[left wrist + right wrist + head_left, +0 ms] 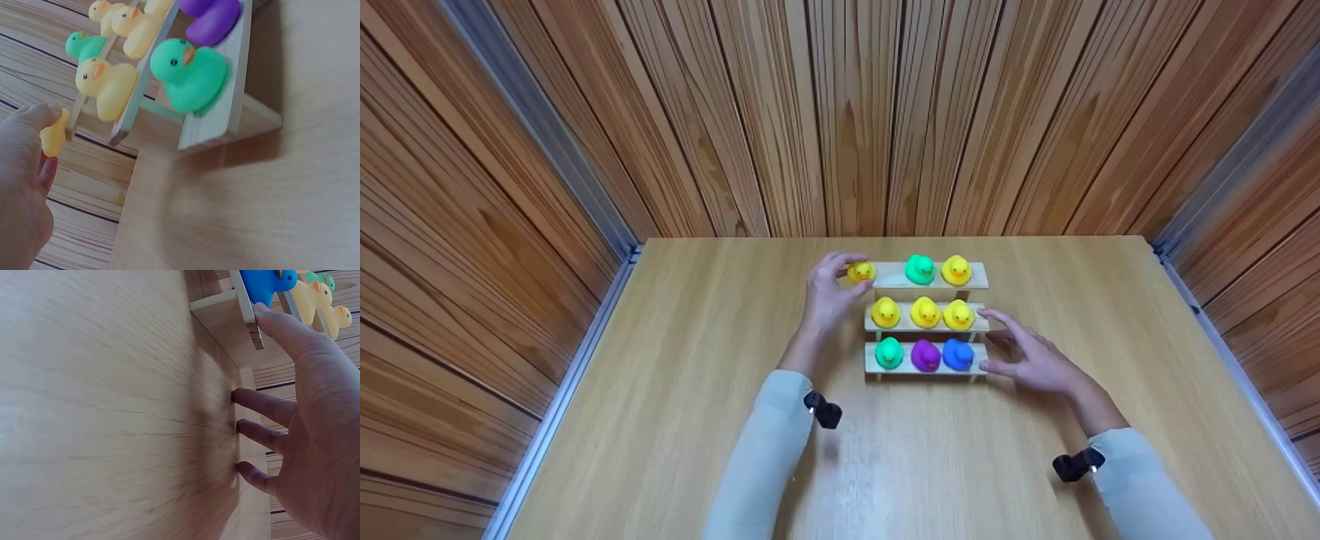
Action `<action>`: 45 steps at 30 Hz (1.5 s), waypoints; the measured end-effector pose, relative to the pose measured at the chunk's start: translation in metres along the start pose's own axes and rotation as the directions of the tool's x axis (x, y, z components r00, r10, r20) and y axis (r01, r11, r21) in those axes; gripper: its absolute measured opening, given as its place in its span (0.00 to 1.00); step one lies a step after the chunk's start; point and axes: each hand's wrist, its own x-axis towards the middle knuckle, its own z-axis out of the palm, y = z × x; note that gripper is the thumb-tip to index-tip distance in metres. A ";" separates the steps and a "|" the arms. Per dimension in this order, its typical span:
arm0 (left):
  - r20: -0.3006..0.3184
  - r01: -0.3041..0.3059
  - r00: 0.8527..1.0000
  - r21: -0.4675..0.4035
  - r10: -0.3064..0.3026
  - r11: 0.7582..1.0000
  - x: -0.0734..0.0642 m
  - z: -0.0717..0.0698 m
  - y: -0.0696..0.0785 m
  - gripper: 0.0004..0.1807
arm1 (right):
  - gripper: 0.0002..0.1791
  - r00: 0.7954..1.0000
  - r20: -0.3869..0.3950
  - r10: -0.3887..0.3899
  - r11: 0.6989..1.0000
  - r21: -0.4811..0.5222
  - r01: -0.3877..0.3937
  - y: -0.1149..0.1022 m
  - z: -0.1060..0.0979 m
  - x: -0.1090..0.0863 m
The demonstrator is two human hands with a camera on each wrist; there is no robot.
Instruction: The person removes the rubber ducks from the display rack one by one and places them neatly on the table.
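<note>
My left hand (pixel 829 292) pinches a yellow rubber duck (pixel 861 271) at the left end of the top step of a small three-step wooden stand (pixel 885 277). On that step also sit a green duck (pixel 919 269) and a yellow duck (pixel 956 270). Three yellow ducks (pixel 925 312) line the middle step. The bottom step carries a green duck (pixel 188 76), a purple duck (pixel 925 355) and a blue duck (pixel 958 354). Spread fingers of my right hand (pixel 1031 356) are at the stand's right side, with the thumb right at the bottom step's end in the right wrist view.
The stand is on a light wooden table (pixel 675 420) in front of a wood-plank wall (pixel 855 120). Metal frame rails (pixel 585 330) run along the table's sides. Each sleeved wrist wears a small black camera (pixel 823 410).
</note>
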 end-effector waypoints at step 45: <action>-0.032 0.183 0.983 0.003 -0.183 0.983 -0.025 -0.030 -0.060 0.19 | 0.51 1.000 -0.009 0.011 0.999 -0.048 -0.011 -0.001 0.000 -0.002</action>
